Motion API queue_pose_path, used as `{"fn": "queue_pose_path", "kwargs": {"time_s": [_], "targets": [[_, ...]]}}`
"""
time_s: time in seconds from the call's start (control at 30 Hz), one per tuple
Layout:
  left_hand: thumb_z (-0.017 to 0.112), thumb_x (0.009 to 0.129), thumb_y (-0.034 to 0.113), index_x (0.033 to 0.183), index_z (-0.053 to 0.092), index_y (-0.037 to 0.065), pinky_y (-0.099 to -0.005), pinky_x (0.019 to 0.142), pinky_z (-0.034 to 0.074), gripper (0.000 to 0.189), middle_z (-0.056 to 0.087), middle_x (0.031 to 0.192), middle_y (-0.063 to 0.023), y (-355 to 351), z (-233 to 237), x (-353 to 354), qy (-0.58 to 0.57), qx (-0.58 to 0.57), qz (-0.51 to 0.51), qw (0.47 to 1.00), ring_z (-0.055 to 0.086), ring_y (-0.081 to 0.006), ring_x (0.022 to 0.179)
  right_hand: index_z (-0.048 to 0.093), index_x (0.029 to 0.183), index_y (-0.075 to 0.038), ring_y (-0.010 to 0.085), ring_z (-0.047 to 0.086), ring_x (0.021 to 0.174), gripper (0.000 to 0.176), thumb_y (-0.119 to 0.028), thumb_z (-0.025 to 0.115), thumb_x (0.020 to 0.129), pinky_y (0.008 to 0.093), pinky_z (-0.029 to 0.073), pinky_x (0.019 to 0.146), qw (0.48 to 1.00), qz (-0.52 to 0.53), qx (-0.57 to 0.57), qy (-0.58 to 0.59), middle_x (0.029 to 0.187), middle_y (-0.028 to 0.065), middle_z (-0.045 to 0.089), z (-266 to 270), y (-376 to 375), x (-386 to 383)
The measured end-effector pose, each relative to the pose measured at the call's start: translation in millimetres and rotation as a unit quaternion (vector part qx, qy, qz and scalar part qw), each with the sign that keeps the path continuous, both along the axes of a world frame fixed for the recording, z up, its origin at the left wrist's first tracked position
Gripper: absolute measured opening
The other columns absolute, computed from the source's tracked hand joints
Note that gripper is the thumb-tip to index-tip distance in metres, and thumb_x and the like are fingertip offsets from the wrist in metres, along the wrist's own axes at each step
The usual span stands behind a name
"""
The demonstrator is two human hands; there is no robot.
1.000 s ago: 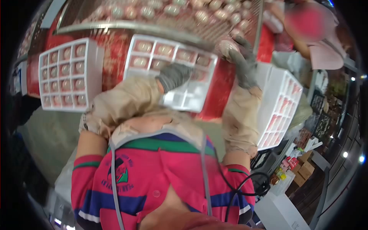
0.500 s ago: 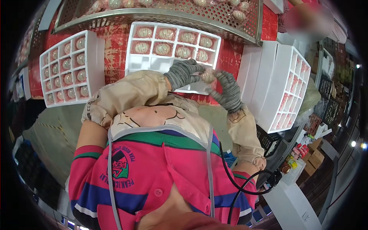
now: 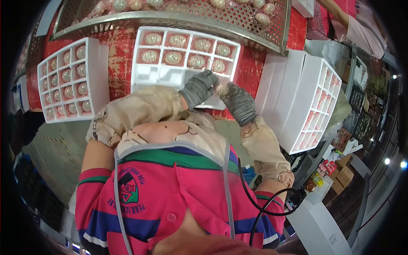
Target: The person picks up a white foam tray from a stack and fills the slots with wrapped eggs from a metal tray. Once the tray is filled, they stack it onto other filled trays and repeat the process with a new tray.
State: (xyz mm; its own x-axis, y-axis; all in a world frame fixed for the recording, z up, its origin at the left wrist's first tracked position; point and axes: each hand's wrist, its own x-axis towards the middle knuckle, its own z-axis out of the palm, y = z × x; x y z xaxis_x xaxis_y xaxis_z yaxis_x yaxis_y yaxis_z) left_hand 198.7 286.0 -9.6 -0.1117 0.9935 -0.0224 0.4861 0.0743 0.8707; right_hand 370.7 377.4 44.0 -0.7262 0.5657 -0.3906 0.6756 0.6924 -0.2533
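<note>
A pale, striped, round item in clear wrapping (image 3: 222, 87) sits between my two hands, just over the near right part of a white compartment tray (image 3: 134, 70). My left hand (image 3: 197, 90), in a grey knit glove, pinches its left side with the fingertips. My right hand (image 3: 240, 105), gloved the same way, has its fingers curled against the right side. In the tray's two far rows lie similar wrapped items (image 3: 173, 57). Bare compartments (image 3: 172, 75) show in the nearer part, partly hidden by my left forearm and hand.
A perforated metal tray (image 3: 191, 18) with loose wrapped items lies beyond. At left a filled white tray (image 3: 97, 80) stands tilted; at right, white trays (image 3: 293, 102) lean with their compartments facing outward. The table is worn red (image 3: 120, 63). Another person's arm (image 3: 335, 12) shows at upper right.
My right hand has closed in toward my left, its fingers more curled around the wrapped item. The whole view has shifted slightly. A person's arm shows more clearly at upper right.
</note>
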Motion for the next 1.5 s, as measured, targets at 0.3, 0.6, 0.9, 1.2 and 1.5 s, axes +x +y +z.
{"fn": "queue_pose_path", "kwargs": {"time_s": [0.3,0.6,0.9,1.2,1.5], "targets": [[0.059,0.076,0.02,0.096,0.065,0.009,-0.0429,0.072,0.048,0.024,0.063,0.09,-0.0121,5,5,-20,0.192,-0.09,-0.107,0.971,0.062,-0.0276,0.084,0.054,0.108,-0.002,0.0273,0.064,0.08,0.034,-0.029,0.052,0.087,0.041,0.052,0.064,0.983,0.157,0.091,-0.013,0.092,0.0137,0.064,-21,26,-19],[0.056,0.08,0.025,0.085,0.067,0.01,-0.0457,0.056,0.048,0.019,0.062,0.064,-0.0111,33,28,-20,0.24,-0.113,-0.178,0.947,0.064,-0.0307,0.061,0.056,0.111,-0.002,0.0258,0.065,0.085,0.033,-0.023,0.052,0.086,0.0396,0.053,0.067,0.975,0.181,0.041,-0.119,0.091,0.0139,0.065,-20,27,-41],[0.054,0.079,0.017,0.108,0.062,0.014,-0.0437,0.086,0.044,0.03,0.058,0.105,-0.0121,212,51,-142,0.392,0.089,-0.053,0.914,0.055,-0.0294,0.101,0.043,0.129,-0.015,0.0311,0.064,0.059,0.037,-0.029,0.032,0.096,0.0463,0.045,0.043,0.978,0.051,-0.01,-0.204,0.071,0.0114,0.066,-19,7,-7],[0.062,0.078,0.033,0.121,0.058,0.02,-0.042,0.093,0.045,0.045,0.059,0.117,-0.0171,286,-21,-185,0.282,-0.098,-0.084,0.951,0.056,-0.0312,0.11,0.03,0.137,0.008,0.0296,0.064,0.057,0.06,-0.031,0.036,0.092,0.0492,0.046,0.048,0.968,0.034,-0.085,-0.233,0.069,0.0148,0.066,-13,11,-25],[0.064,0.079,0.032,0.128,0.051,0.019,-0.0419,0.079,0.052,0.052,0.059,0.109,-0.0112,73,88,-112,0.049,0.24,-0.116,0.963,0.06,-0.03,0.096,0.06,0.11,-0.006,0.0269,0.068,0.069,0.034,-0.033,0.046,0.094,0.039,0.052,0.057,0.978,0.14,0.02,-0.155,0.081,0.0159,0.068,-40,25,-5]]}}
